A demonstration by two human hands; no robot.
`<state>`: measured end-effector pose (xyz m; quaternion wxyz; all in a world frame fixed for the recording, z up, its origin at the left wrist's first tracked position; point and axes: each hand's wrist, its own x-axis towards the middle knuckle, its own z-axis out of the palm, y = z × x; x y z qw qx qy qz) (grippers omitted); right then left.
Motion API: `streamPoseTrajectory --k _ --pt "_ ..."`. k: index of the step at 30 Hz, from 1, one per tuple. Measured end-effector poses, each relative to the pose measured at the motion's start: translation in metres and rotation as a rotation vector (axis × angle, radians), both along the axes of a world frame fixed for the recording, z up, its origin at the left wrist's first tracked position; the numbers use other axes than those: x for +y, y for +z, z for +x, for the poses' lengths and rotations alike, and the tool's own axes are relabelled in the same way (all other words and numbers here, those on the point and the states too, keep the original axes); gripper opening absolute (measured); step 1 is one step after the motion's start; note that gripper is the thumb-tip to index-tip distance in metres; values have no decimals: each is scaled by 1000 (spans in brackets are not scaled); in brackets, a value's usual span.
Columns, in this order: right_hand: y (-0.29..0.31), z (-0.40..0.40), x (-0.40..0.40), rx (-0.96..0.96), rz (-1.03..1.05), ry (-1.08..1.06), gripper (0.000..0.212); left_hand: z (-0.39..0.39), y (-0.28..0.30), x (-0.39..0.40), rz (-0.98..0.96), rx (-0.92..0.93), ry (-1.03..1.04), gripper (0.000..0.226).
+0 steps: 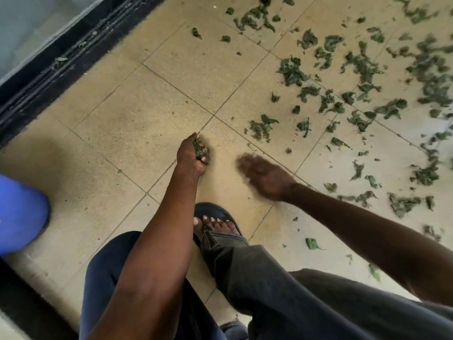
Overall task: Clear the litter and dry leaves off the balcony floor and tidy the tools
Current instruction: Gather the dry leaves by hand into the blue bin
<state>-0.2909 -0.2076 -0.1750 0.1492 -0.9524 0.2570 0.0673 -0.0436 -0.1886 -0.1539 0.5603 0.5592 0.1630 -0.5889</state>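
Observation:
Green dried leaves [362, 77] lie scattered over the beige tiled balcony floor [152, 114], thickest at the upper right. My left hand [192, 155] hovers low over the floor at centre, fingers curled round a clump of leaves [200, 151]. My right hand [263, 176] is just to its right, blurred by motion, fingers loosely extended above bare tile, holding nothing. A few single leaves [312, 243] lie near my right forearm.
A black sliding-door track [61, 67] runs along the upper left with glass beyond. A blue object [19, 214] sits at the left edge. My sandalled foot [215, 222] and dark trouser legs fill the lower middle. A dark threshold edges the lower left.

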Motion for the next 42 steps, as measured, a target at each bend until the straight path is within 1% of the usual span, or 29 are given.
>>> streamPoseTrajectory --k 2,3,4,5,7,9,10,12,13,17,19,22,24,26,29,31,32,33,34,35,37,38,39,40,42 --pt "-5 2 21 42 42 211 55 -18 0 -9 -7 14 -61 27" --pt "-8 3 23 58 34 260 57 -28 0 -13 -15 27 -87 28" --pt "-9 2 20 72 11 246 60 -37 -1 -17 -27 38 -107 29" --pt "-10 1 13 77 -4 159 62 -43 -1 -18 -37 44 -127 29" --pt "-7 -9 -4 83 3 -163 66 -61 1 -24 -43 45 -196 30" --pt "1 -19 -24 100 20 -379 66 -68 3 -27 -45 45 -216 31" --pt "5 -30 -29 90 26 -443 66 -77 3 -29 -50 43 -238 31" --pt "13 -53 -25 30 33 -459 64 -94 4 -34 -52 51 -286 32" --pt "14 -67 -13 3 31 -399 62 -104 4 -35 -55 57 -317 33" --pt "6 -128 69 27 46 48 58 -138 0 -38 -66 79 -412 35" --pt "0 -162 103 20 30 194 59 -151 -3 -39 -61 86 -448 35" --pt "-8 -202 128 84 26 259 62 -170 -3 -41 -51 90 -506 35" --pt "-11 -206 123 145 34 259 63 -180 -2 -42 -44 85 -532 34" --pt "-8 -198 102 193 30 154 64 -191 0 -43 -47 73 -570 32" --pt "4 -171 57 221 -25 -174 67 -205 5 -44 -52 49 -625 27" --pt "13 -159 36 199 -41 -413 68 -212 10 -43 -48 32 -662 27" --pt "16 -152 34 174 -34 -481 68 -215 13 -43 -47 20 -679 27" --pt "16 -145 40 137 -19 -472 67 -216 16 -43 -46 4 -697 28" --pt "13 -138 54 96 -8 -380 65 -217 18 -42 -42 -8 -711 28" --pt "8 -134 74 63 -2 -226 64 -217 21 -41 -36 -19 -723 27" --pt "-1 -135 117 57 6 108 62 -216 24 -39 -11 -35 -734 26" --pt "-7 -138 132 60 21 201 61 -215 25 -37 3 -46 -743 26" --pt "-12 -141 140 68 33 224 60 -214 26 -36 14 -58 -754 25" --pt "-14 -141 141 82 51 192 60 -214 27 -34 23 -69 -765 25" --pt "-11 -136 126 107 89 44 60 -215 30 -30 38 -79 -784 26"
